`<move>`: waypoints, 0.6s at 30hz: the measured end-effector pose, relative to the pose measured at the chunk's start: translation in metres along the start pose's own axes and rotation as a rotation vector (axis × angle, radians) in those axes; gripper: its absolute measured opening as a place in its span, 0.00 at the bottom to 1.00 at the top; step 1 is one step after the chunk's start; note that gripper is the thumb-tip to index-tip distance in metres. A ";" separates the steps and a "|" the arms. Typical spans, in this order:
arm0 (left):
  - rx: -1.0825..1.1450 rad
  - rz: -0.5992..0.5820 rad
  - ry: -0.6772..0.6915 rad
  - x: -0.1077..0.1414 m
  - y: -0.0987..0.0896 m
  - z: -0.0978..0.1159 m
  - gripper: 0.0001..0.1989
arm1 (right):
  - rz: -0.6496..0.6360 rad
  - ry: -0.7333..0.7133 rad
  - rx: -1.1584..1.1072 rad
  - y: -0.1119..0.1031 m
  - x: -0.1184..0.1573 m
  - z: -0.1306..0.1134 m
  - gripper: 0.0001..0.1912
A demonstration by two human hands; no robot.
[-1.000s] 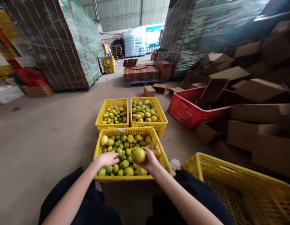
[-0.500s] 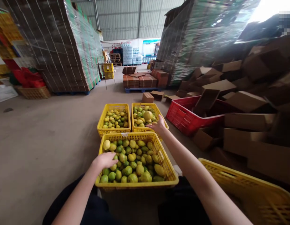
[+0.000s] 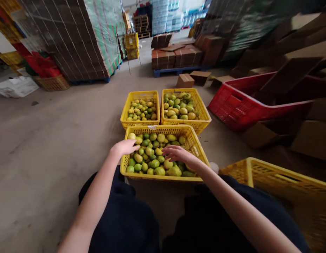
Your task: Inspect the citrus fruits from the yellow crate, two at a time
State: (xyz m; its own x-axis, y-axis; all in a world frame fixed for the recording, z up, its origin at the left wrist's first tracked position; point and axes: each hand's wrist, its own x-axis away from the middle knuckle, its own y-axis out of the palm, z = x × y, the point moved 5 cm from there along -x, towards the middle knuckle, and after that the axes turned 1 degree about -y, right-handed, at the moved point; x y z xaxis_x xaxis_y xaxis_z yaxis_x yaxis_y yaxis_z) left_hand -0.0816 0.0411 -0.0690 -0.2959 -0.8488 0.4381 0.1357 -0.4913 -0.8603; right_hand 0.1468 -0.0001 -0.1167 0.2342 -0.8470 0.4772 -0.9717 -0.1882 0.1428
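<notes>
A yellow crate [image 3: 163,178] stands just in front of my knees with green and yellow lemons [image 3: 154,163] in it. Over its left side is my left hand [image 3: 123,147], fingers stretched out close above the fruit; no lemon shows in its grasp. My right hand [image 3: 180,154] hovers over the middle of the same crate, palm down, fingers apart and holding nothing I can see. Behind stand two more yellow crates: the back left crate [image 3: 140,123] has smaller lemons, and the back right crate [image 3: 186,122] has larger ones.
To the right is a red crate [image 3: 236,109] with cardboard in it, beside a heap of cardboard boxes [image 3: 310,137]. Another yellow crate [image 3: 281,172] stands by my right leg. Farther off, flattened cartons [image 3: 187,56] lie on a blue pallet [image 3: 176,71], and a wrapped stack [image 3: 65,38] rises at left.
My right hand has come back from the back right crate to the near one; a lemon seen in the air over that back crate is no longer airborne. The view has tilted down.
</notes>
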 end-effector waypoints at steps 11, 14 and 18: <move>-0.319 -0.020 -0.031 -0.058 0.056 -0.027 0.30 | 0.019 -0.202 0.863 0.036 0.035 0.037 0.11; -0.401 0.060 -0.049 -0.089 0.063 -0.032 0.34 | -0.073 -0.272 0.888 0.053 0.041 0.045 0.13; -0.488 0.092 -0.081 -0.128 0.065 -0.041 0.36 | -0.024 -0.405 0.877 0.064 0.038 0.057 0.18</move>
State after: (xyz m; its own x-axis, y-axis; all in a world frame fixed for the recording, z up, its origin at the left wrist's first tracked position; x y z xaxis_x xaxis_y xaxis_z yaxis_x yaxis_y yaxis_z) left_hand -0.0740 0.1260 -0.1917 -0.2269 -0.9061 0.3570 -0.3061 -0.2816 -0.9094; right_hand 0.0915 -0.0723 -0.1387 0.3854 -0.9144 0.1242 -0.6830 -0.3731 -0.6279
